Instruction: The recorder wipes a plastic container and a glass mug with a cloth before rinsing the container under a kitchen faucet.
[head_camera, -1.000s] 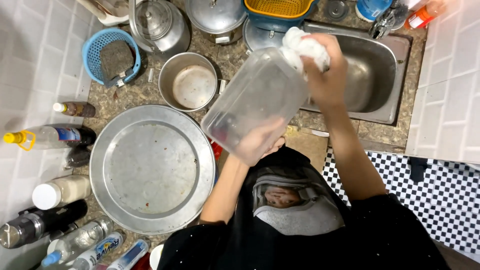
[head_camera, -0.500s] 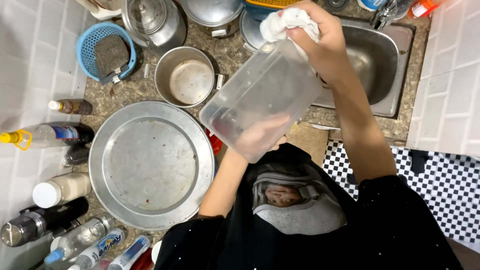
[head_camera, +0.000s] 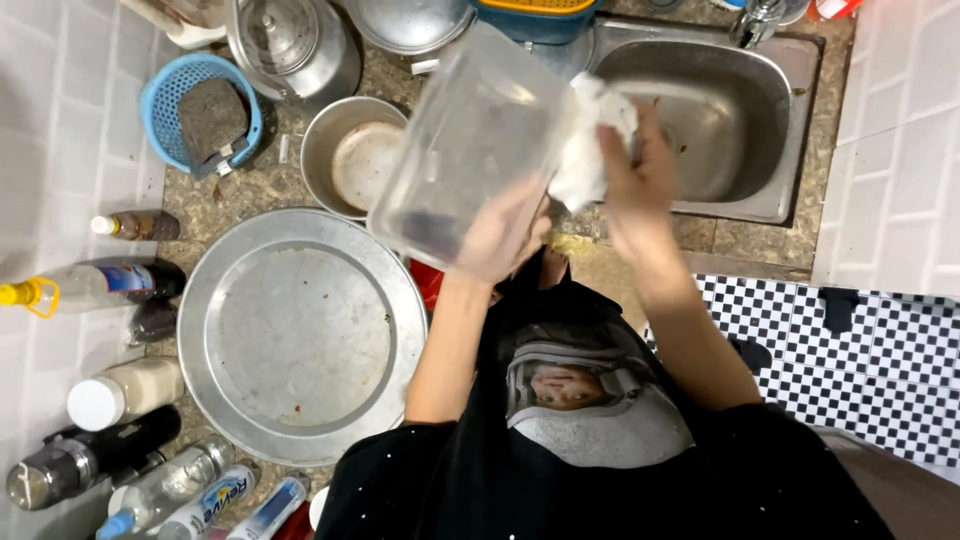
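Holding entry, centre of frame: clear plastic container (head_camera: 470, 140), tipped on its side with the open mouth turned toward the right, so its inside can be reached. Left hand (head_camera: 500, 235), lower centre, fingers wrapped around the container's base end, bracing it from below. Right hand (head_camera: 640, 190), right of centre, fingers clenched on a bunched white cloth (head_camera: 590, 145) pressed against the container's mouth. Both are held above the edge of the steel sink (head_camera: 790, 120), upper right, likely so drips fall there. Left of centre: large round metal tray (head_camera: 300, 340), lying flat. Above it: small metal pot (head_camera: 355, 160). Upper left: blue basket (head_camera: 165, 110) holding a scouring pad. Left edge: a row of bottles (head_camera: 95, 285).
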